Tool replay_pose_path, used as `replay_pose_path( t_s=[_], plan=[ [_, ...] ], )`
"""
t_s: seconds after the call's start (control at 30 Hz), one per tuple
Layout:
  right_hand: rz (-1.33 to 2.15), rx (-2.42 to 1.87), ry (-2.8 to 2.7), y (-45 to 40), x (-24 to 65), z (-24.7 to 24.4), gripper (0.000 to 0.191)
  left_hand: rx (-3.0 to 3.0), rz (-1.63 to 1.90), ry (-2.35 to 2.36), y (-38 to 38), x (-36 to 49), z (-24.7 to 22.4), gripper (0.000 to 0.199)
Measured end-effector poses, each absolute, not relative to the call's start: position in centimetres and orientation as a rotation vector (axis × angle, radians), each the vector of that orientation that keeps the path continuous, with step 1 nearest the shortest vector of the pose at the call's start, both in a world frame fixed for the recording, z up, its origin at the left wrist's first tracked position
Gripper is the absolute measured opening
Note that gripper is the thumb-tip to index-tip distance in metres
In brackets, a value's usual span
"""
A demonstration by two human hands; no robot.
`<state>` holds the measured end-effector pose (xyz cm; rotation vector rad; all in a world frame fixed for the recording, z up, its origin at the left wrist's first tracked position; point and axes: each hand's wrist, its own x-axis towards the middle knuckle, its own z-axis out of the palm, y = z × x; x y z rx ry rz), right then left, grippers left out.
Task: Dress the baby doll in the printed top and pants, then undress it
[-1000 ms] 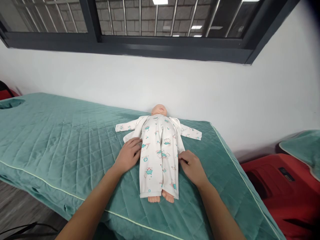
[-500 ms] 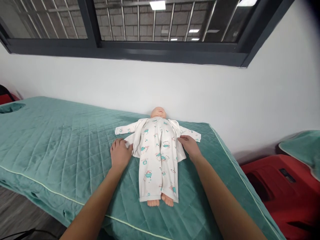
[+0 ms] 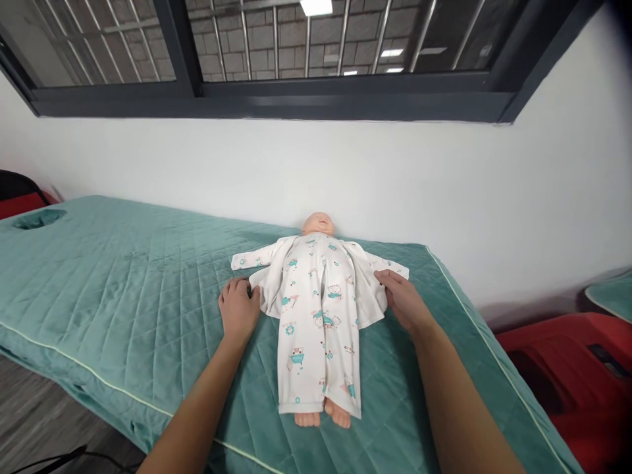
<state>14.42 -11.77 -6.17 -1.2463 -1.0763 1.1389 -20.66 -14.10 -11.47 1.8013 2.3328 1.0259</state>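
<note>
A baby doll (image 3: 318, 224) lies on its back on a green quilted bed cover (image 3: 162, 283), head toward the wall, bare feet toward me. It wears white printed trousers (image 3: 299, 342) that reach high over its chest. Beneath them spreads a white printed baby shirt (image 3: 269, 289), sleeves stretched out to both sides. My left hand (image 3: 239, 306) pinches the shirt's left front edge beside the doll. With the fingertips of my right hand (image 3: 402, 296) I grip the right front edge, pulled outward from the doll's side.
Behind the bed rises a white wall (image 3: 237, 171) with a dark-framed window (image 3: 296, 99) and metal bars. A red plastic chair (image 3: 567, 368) stands at the right with a green cloth (image 3: 612, 293) near it. A face hole (image 3: 39, 218) opens in the cover at far left.
My right hand has moved outward to the right, drawing the shirt's right front panel wider. The left panel also spreads slightly more. The view has shifted a little.
</note>
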Motion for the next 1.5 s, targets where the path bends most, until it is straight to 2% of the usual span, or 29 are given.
replay_pose_path(
  t_s=[0.23, 0.4, 0.57, 0.67, 0.77, 0.97, 1.17, 1.3, 1.4, 1.5],
  plan=[
    [1.371, -1.145, -0.978, -12.1, 13.5, -5.3, 0.029, 1.753, 1.127, 2.251, -14.3, -20.9, -11.2, 0.023],
    [1.264, -1.079, -0.906, -12.0, 11.0, -2.4, 0.027, 1.771, 1.192, 2.264, -14.4, -20.7, -11.5, 0.023],
    [1.167, -1.229, -1.517, -13.0, 7.2, 1.7, 0.015, 1.788, 1.208, 2.248, -14.5, -20.6, -11.4, 0.026],
    [1.076, -1.281, -1.820, -13.1, 5.8, 2.5, 0.014, 1.783, 1.201, 2.228, -14.6, -20.6, -11.4, 0.026],
    [1.004, -1.284, -1.742, -12.1, 5.8, 2.0, 0.018, 1.759, 1.184, 2.218, -14.5, -20.5, -11.4, 0.025],
    [0.594, -1.493, -1.515, -7.8, 5.9, 0.4, 0.020, 1.684, 1.221, 2.153, -14.8, -20.3, -10.7, 0.025],
    [0.363, -1.610, -1.570, -6.2, 3.1, -1.6, 0.026, 1.506, 1.409, 1.716, -16.4, -19.6, -9.2, 0.031],
    [0.390, -1.595, -1.593, -6.6, 2.8, -2.4, 0.025, 1.508, 1.483, 1.459, -16.9, -18.1, -7.6, 0.028],
    [0.458, -1.571, -1.571, -6.6, 3.2, -2.5, 0.025, 1.744, 1.463, 1.295, -17.0, -16.6, -5.8, 0.021],
    [0.502, -1.561, -1.554, -6.5, 3.4, -2.5, 0.025, 2.278, 1.226, 1.055, -17.1, -15.5, -4.4, 0.016]
  ],
)
